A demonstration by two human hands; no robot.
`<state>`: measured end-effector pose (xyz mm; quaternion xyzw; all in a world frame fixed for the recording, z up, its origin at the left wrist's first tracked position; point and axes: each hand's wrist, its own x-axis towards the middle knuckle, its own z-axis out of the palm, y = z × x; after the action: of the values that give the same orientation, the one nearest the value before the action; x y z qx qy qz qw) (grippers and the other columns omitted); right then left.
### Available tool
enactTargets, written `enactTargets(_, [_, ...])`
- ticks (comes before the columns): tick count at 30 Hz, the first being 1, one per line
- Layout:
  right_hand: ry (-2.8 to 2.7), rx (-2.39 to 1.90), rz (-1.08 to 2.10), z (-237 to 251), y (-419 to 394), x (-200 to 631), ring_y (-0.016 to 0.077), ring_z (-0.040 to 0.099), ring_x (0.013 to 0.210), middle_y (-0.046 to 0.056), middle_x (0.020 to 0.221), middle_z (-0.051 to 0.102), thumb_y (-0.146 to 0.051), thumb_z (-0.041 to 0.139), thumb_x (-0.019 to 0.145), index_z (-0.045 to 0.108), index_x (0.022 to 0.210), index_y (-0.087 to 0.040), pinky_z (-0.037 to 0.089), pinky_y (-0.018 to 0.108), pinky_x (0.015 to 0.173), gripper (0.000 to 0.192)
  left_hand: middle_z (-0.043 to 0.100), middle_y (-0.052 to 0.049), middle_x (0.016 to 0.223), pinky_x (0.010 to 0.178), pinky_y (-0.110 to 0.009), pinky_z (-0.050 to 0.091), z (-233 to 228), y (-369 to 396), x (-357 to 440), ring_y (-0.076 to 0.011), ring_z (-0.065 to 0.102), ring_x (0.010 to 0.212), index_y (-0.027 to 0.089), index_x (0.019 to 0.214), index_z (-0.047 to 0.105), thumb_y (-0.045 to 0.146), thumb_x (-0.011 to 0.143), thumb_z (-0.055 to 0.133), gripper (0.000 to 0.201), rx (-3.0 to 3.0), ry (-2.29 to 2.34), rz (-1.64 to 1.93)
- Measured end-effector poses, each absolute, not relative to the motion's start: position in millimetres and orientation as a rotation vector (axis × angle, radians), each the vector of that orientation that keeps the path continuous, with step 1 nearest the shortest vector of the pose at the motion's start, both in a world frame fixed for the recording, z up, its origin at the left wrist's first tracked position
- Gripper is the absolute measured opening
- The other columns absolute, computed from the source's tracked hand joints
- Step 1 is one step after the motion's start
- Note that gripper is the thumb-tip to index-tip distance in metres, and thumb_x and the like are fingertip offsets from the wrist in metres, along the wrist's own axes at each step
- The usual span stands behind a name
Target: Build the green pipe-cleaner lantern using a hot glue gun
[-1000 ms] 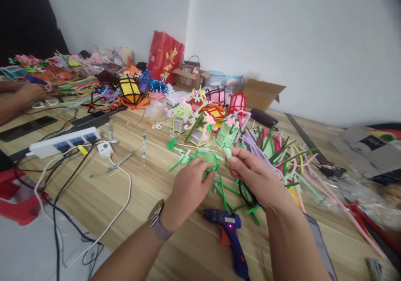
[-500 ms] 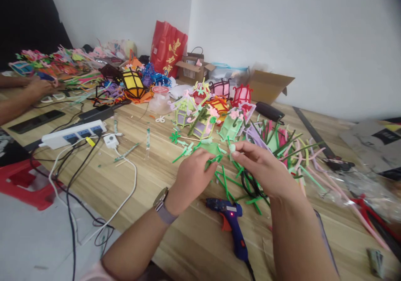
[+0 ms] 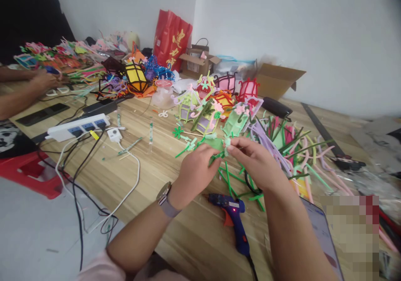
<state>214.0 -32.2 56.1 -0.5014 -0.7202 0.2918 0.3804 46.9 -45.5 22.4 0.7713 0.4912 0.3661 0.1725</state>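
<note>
Both of my hands are raised over a wooden table (image 3: 163, 176), working on one small green pipe-cleaner piece (image 3: 219, 145). My left hand (image 3: 196, 172), with a watch on its wrist, pinches the dark green stem end. My right hand (image 3: 253, 162) pinches a pale green curled bit at the piece's right side. The fingertips of the two hands almost touch. A blue glue gun (image 3: 233, 220) with a red light lies on the table just below my hands. Loose green pipe cleaners (image 3: 232, 181) lie under them.
Small pipe-cleaner lanterns and houses (image 3: 206, 112) stand behind my hands, a pile of coloured pipe cleaners (image 3: 288, 145) to the right. A white power strip (image 3: 78, 126) with cables lies at left. Another person's hand (image 3: 44, 80) works far left. Cardboard boxes (image 3: 275, 78) and a red bag (image 3: 172, 39) stand by the wall.
My right hand has moved left, bringing its pale green bit up against the piece in my left hand. The view has shifted a little to the left and down.
</note>
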Motion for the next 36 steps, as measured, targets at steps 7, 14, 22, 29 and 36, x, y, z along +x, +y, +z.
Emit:
enactTargets(7, [-1.818,-1.286,0.845,50.4,-27.3,211.3,0.0184,0.052,0.077,0.002,0.076,0.057,-0.042,0.057,0.083,0.061,0.072,-0.021,0.042,0.033,0.074,0.024,0.067,-0.006,0.096,0.073,-0.029,0.048,24.5,-46.1,46.9,-0.0186,0.063,0.083,0.016,0.096,0.068,0.023,0.089,0.058,0.013,2.18,1.412,1.003])
enactTargets(14, [-1.788,-1.305,0.84,52.3,-28.7,208.5,0.0173,0.049,0.073,0.001,0.073,0.056,-0.044,0.061,0.081,0.062,0.075,-0.021,0.04,0.03,0.067,0.024,0.066,-0.005,0.093,0.072,-0.028,0.047,22.6,-45.5,47.4,-0.0182,0.062,0.083,0.018,0.093,0.067,0.024,0.089,0.058,0.012,2.193,1.415,1.028])
enactTargets(22, [-1.799,-1.29,0.836,51.7,-27.9,206.2,0.0163,0.047,0.071,-0.001,0.07,0.051,-0.043,0.059,0.081,0.058,0.071,-0.021,0.038,0.03,0.067,0.024,0.064,-0.004,0.087,0.068,-0.028,0.044,25.5,-46.5,47.1,-0.0166,0.06,0.076,0.017,0.088,0.067,0.024,0.09,0.057,0.012,2.193,1.429,1.001])
enactTargets(29, [-1.747,-1.272,0.879,48.0,-27.2,205.8,0.0158,0.047,0.072,-0.001,0.072,0.051,-0.042,0.061,0.079,0.058,0.071,-0.021,0.038,0.03,0.069,0.022,0.063,-0.003,0.086,0.066,-0.027,0.043,26.5,-46.8,48.4,-0.0158,0.059,0.074,0.018,0.086,0.065,0.024,0.088,0.059,0.009,2.166,1.452,1.016])
enactTargets(36, [-1.659,-1.269,0.959,47.9,-26.6,205.8,0.0161,0.048,0.071,-0.001,0.072,0.055,-0.044,0.067,0.074,0.06,0.074,-0.021,0.04,0.03,0.069,0.024,0.066,-0.004,0.09,0.069,-0.028,0.045,25.1,-45.9,48.7,-0.0177,0.062,0.079,0.018,0.088,0.065,0.023,0.088,0.059,0.008,2.166,1.444,1.026])
